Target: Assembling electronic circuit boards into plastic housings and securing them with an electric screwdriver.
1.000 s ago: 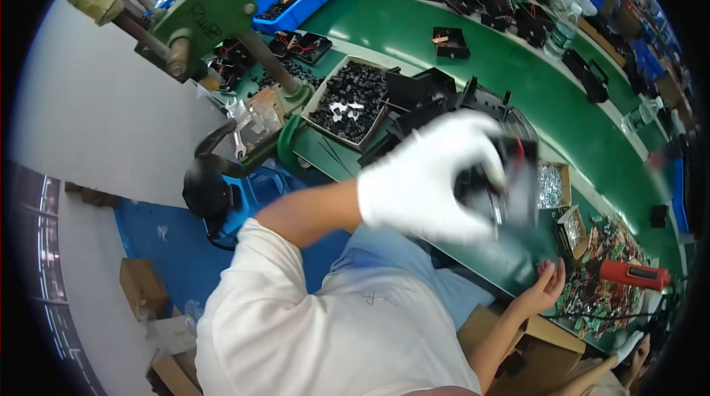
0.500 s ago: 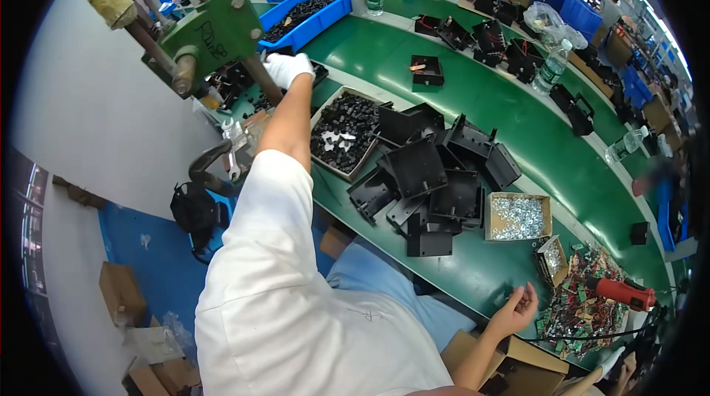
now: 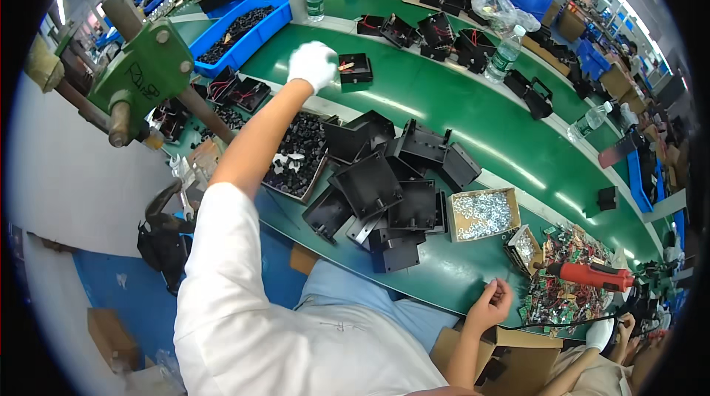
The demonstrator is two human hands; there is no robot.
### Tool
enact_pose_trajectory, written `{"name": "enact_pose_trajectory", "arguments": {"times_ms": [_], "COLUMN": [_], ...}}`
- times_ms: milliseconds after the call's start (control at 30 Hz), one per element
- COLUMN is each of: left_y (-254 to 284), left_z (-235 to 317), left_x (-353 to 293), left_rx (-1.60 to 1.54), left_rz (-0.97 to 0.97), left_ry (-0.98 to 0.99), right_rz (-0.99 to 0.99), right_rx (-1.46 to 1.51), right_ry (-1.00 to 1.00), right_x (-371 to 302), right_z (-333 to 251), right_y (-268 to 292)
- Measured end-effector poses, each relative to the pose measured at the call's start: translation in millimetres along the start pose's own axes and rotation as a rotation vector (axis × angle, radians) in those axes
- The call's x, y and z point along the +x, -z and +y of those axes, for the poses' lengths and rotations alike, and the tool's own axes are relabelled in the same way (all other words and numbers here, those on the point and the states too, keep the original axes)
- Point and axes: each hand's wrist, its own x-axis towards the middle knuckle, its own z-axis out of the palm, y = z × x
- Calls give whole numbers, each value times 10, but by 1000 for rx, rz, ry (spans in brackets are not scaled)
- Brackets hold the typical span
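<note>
My left hand, in a white glove, reaches over the green belt beside a small open black box with a light-coloured piece in it. The glove is blurred, so its fingers cannot be read; whether it touches the box is unclear. My bare right hand is low over the near table edge with its fingers curled together; anything inside is hidden. Between the hands lies a pile of black plastic housings. A tray of small black parts sits under my left forearm, and a carton of small metal parts stands right of the pile.
A green press rises at the left. Behind it sits a blue bin. A red electric screwdriver lies over wired circuit boards. A water bottle stands across the belt. Another person's gloved hand is at lower right.
My left hand has moved right, from beside the press post to the small black box on the belt. My right hand's fingers have curled in closer. The whole view has shifted.
</note>
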Motion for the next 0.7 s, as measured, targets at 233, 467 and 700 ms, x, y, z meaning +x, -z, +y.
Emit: {"name": "enact_pose_trajectory", "arguments": {"times_ms": [233,467,700], "left_y": [-541,-407,-156], "left_z": [256,29,-506], "left_x": [273,249,43], "left_rx": [-9,53,89], "left_rz": [-558,-601,-22], "left_ry": [-312,-334,79], "right_rz": [54,-115,-16], "right_rx": [17,-13,25], "right_ry": [-12,46,68], "right_x": [-37,48,-34], "right_z": [-22,64,64], "right_y": [41,-196,42]}}
